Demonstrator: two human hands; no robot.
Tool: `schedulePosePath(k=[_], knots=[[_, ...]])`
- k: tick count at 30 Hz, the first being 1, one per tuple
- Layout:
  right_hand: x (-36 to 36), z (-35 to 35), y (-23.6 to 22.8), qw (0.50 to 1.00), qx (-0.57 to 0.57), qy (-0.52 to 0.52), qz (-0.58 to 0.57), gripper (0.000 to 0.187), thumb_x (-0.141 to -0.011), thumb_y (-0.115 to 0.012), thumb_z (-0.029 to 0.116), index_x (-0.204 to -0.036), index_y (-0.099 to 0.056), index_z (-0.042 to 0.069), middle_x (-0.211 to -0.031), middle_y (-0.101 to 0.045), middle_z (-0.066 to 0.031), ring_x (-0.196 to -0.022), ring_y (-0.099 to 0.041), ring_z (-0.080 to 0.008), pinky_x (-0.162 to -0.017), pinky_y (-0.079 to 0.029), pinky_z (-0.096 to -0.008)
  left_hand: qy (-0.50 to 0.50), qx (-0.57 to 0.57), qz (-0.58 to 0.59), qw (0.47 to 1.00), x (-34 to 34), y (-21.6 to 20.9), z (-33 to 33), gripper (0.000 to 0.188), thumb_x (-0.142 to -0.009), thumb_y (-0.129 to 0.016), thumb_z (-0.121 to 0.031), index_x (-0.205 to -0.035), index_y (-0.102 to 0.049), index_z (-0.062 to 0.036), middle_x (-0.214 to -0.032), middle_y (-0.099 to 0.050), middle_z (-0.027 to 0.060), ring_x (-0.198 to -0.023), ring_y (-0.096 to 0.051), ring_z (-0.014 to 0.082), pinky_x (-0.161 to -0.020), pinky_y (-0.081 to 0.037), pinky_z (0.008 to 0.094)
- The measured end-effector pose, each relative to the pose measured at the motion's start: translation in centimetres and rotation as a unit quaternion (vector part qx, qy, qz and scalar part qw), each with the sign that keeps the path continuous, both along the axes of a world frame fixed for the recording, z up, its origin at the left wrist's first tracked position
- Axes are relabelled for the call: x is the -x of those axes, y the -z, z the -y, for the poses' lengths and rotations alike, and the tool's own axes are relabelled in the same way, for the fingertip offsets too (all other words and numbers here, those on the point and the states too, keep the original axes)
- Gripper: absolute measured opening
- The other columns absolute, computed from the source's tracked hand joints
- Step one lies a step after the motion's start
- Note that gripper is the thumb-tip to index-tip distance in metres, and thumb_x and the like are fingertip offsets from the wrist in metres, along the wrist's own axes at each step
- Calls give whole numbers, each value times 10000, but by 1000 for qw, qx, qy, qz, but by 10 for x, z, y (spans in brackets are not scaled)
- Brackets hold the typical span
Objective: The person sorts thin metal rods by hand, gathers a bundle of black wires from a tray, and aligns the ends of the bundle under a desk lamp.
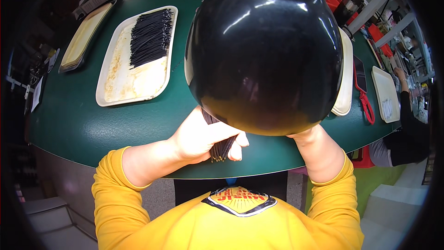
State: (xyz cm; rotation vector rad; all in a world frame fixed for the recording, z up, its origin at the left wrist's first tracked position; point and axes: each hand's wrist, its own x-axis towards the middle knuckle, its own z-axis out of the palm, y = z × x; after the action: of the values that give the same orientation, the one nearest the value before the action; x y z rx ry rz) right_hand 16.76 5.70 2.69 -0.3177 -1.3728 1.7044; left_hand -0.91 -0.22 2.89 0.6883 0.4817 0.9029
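Note:
My left hand (194, 135) is closed around a bundle of thin black wires (222, 151). The wires' lower ends, with small brass-coloured tips, stick out below my fingers over the table's near edge. A large glossy black dome (263, 69), shaped like a lamp hood, hangs over the middle and hides the upper end of the bundle. Of my right hand (306, 135), only the part by the wrist shows beneath the dome's right rim. Its fingers are hidden, so what they hold or touch cannot be seen.
On the green table (69, 120), a cream tray (132, 90) at left holds a row of black wires (150, 37). Stacked trays (85, 37) lie farther left. Right of the dome are another tray (343, 83), a red-handled tool (366, 109) and a co-worker's arm (404, 85) beside a small tray (385, 83).

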Motion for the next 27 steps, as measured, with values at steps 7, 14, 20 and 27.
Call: schedulePosePath(k=[7, 14, 20, 27], knots=[[-3, 4, 8, 971, 188, -111, -95, 416, -747, -530, 83, -1113, -378, -45, -1079, -465, -159, -996, -462, -234, -864, -362, -328, -48, 52, -36, 997, -13, -9, 4, 216, -814, -487, -131, -920, -500, 57, -758, -574, 153, -627, -598, 217, -588, -508, 289], [-3, -5, 10, 983, 102, -25, -152, 453, -714, -572, 45, -1119, -383, -28, -1046, -489, -138, -955, -483, -217, -851, -379, -318, 45, 5, -32, 998, -1, -4, 0, 208, -821, -475, -133, -896, -512, 57, -767, -585, 162, -610, -599, 181, -461, -464, 231], [14, 11, -11, 985, -78, 106, 115, 362, -679, -641, 44, -997, -484, -29, -900, -545, -84, -791, -535, -157, -704, -451, -281, 0, -18, -79, 997, -4, -2, -2, 144, -795, -508, -105, -856, -528, 24, -704, -577, 127, -517, -561, 144, -440, -456, 229], [6, 1, -4, 986, -118, 91, 81, 354, -682, -628, 33, -999, -482, -27, -898, -547, -87, -779, -537, -156, -691, -451, -275, -11, 80, -32, 996, -3, 0, -1, 103, -778, -524, -72, -824, -527, 20, -663, -557, 103, -504, -553, 145, -463, -474, 249]])
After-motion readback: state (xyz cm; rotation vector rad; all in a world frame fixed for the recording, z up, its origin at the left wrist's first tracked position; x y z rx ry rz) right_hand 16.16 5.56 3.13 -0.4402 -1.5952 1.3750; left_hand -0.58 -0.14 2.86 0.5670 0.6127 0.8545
